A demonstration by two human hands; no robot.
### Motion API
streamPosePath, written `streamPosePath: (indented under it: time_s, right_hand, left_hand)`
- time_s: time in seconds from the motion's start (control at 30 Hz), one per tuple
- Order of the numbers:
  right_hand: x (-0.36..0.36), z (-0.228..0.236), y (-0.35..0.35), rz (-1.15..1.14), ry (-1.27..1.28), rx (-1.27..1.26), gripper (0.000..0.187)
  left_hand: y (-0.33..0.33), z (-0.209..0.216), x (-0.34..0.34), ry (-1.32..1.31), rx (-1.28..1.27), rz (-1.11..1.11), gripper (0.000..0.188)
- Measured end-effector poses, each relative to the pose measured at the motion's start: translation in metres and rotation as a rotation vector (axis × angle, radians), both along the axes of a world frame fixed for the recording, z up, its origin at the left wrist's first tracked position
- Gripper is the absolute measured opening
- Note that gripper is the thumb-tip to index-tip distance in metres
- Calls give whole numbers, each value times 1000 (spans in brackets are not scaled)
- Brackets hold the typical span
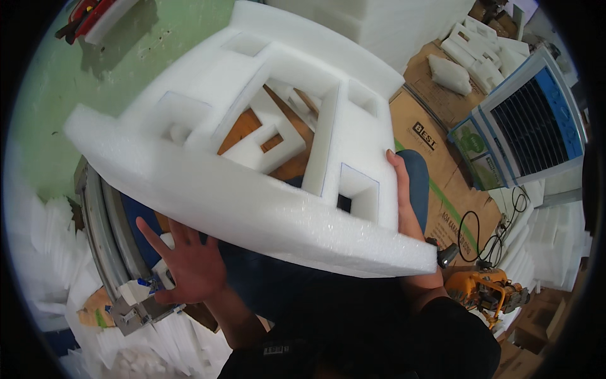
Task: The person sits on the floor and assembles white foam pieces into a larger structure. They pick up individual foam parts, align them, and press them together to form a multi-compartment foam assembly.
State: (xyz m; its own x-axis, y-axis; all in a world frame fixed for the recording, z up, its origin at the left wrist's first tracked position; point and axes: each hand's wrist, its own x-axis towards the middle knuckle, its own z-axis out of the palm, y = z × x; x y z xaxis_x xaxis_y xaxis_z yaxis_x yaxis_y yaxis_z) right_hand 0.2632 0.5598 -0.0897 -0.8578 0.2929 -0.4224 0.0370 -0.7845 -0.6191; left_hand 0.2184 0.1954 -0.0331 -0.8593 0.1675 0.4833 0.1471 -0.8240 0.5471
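Observation:
A large white foam packing insert (pixel 265 211) is held up at a tilt across the middle of the head view. It has a wide rectangular opening in its centre, smaller square cutouts around that, and raised walls along its near and far sides; thin blue lines edge several cutouts. My right hand (pixel 404 186) grips its right side, most of the fingers hidden behind the foam. Below the near wall, my left hand (pixel 192 268) is open with fingers spread, holding nothing; whether its fingertips touch the foam I cannot tell.
Through the central opening shows another white foam piece (pixel 271 142) on a brown surface. Curved metal rails (pixel 110 221) stand at left. To the right are flattened cardboard (pixel 420 126), a boxy unit with a dark grille (pixel 530 123), black cable (pixel 483 249) and an orange machine (pixel 483 290).

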Motion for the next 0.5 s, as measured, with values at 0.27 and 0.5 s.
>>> streamPosePath:
  time_s: [0.27, 0.5]
  right_hand:
    - [-35, 7, -34, 205, -103, -190, 74]
    - [-51, -33, -83, 333, -74, -230, 77]
  left_hand:
    - [9, -55, -18, -200, -48, 139, 93]
    - [60, -155, -65, -662, -180, -34, 83]
